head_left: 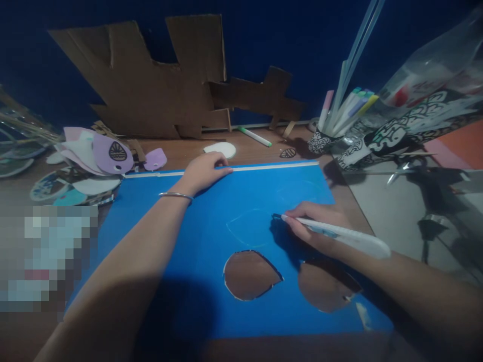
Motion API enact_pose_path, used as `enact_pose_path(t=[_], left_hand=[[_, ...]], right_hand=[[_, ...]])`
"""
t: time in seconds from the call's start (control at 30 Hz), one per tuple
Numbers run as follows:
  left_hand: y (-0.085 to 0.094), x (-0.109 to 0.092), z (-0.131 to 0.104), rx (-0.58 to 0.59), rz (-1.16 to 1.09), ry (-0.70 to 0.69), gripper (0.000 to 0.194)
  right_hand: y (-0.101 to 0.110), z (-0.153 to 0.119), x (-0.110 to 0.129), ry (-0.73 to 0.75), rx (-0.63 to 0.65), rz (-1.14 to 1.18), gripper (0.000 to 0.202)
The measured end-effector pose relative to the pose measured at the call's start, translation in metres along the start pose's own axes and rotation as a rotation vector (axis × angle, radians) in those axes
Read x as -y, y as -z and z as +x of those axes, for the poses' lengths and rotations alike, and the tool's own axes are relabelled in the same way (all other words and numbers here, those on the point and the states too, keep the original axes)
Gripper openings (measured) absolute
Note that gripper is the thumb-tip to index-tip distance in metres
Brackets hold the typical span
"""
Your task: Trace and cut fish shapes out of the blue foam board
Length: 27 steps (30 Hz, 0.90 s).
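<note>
A blue sheet (196, 291) covers the middle of the table, with two drop-shaped holes in its lower right part and faint drop outlines above them. My left hand (206, 171) rests on the sheet's far edge, fingers bent and apart, holding nothing; a thin bracelet circles the wrist. In my right hand (307, 221) is a white pen-like cutter (347, 237), gripped between thumb and fingers. Its dark tip points left, just right of the nearer faint outline. Whether the tip touches the sheet cannot be made out.
Cut cardboard (151, 85) leans on the blue wall. Purple drop-shaped pieces (109, 153) lie at the left. Behind the sheet are a white drop piece (222, 150) and a green-capped marker (256, 137). A patterned cup (320, 143) of markers stands at the back right, near scissors (402, 168).
</note>
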<state>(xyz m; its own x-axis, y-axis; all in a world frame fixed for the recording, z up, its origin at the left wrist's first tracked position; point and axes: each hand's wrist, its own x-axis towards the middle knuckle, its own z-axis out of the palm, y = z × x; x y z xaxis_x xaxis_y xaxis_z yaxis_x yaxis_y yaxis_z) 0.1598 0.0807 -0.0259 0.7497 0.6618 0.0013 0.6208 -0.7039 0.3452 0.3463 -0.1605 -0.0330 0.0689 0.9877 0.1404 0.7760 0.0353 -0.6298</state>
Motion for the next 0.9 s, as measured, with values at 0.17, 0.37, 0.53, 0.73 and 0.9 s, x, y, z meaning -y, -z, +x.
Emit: enact_pose_path(t=[0.17,0.37,0.53,0.73,0.9], left_hand=[[0.0,-0.001,0.0,0.001,0.005,-0.004,0.029],[0.0,-0.001,0.0,0.002,-0.005,-0.005,0.03],[0.0,-0.001,0.0,0.0,-0.007,-0.012,0.031],[0.0,-0.001,0.0,0.001,0.004,-0.01,0.03],[0.0,-0.001,0.0,-0.002,0.002,-0.01,0.029]], right_hand=[[0.002,0.0,0.0,0.245,-0.031,-0.045,0.01],[0.004,0.0,0.003,0.661,-0.061,-0.258,0.016],[0.001,-0.003,0.004,0.738,-0.157,-0.267,0.016],[-0.004,-0.005,0.001,0.462,-0.284,-0.16,0.005],[-0.009,-0.001,0.0,0.377,-0.265,-0.173,0.007]])
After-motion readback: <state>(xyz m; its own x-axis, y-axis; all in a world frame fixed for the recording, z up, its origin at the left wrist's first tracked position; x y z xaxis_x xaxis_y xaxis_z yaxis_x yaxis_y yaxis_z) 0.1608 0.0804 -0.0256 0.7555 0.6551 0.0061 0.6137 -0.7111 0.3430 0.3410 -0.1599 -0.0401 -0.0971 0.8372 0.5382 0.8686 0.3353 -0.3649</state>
